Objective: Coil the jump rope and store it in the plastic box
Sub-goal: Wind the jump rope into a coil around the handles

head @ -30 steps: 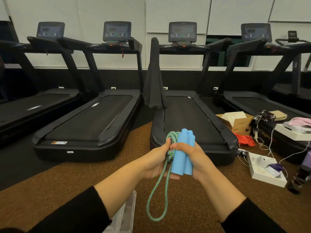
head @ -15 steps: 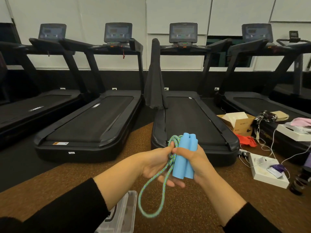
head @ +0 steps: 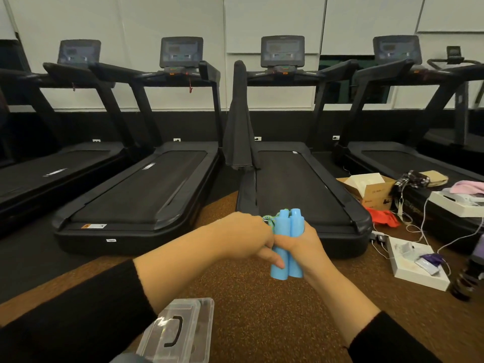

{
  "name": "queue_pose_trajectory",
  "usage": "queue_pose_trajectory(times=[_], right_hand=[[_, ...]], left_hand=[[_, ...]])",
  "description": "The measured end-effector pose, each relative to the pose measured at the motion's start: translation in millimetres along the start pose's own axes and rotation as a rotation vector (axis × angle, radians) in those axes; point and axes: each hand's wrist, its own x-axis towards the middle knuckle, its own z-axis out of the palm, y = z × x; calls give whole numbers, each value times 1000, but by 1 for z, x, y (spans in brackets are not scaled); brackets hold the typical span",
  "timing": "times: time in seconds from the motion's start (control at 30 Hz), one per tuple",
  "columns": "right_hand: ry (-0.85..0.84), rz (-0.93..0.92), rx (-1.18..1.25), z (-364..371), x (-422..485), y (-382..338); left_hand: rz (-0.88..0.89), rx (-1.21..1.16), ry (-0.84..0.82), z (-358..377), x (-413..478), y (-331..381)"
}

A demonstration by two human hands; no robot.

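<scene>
Two light blue jump rope handles [head: 287,243] stand upright side by side, gripped by my right hand [head: 303,244]. A bit of the green-blue braided rope [head: 269,221] shows just left of the handle tops; the remainder is hidden under my left hand [head: 243,238], which is closed over it and presses against the handles. The clear plastic box [head: 180,334] with a black handle on its lid lies on the brown floor below my left forearm, at the bottom of the view.
A row of black treadmills [head: 296,184] stands ahead. At the right lie a cardboard box [head: 372,188], an orange cloth [head: 383,217], white boxes [head: 416,263] and cables. Brown speckled floor [head: 262,310] spreads below my hands.
The hanging rope loop has been drawn up and is now hidden inside my left hand. My view has tilted down, showing more of the plastic box.
</scene>
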Motion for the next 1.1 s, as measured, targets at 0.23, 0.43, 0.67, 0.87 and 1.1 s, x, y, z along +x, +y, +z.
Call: queue_pose_trajectory(times=[0.23,0.43,0.67,0.87,1.1], right_hand=[[-148,39,198,-4,-4,-15],[-301,16,174,-2,-6,-17],[-398,15,214,-3,-9,-18],[-472,34,130,-4,-8,-14],[-471,99,178,-6,-3,-11]], left_hand=[[266,-145,579,14,0,-16],[119,-648,801,23,4,-4],[139,-1073,669,15,8,0],[124,-1194,422,18,8,-5],[-57,-1128,621,27,14,-1]])
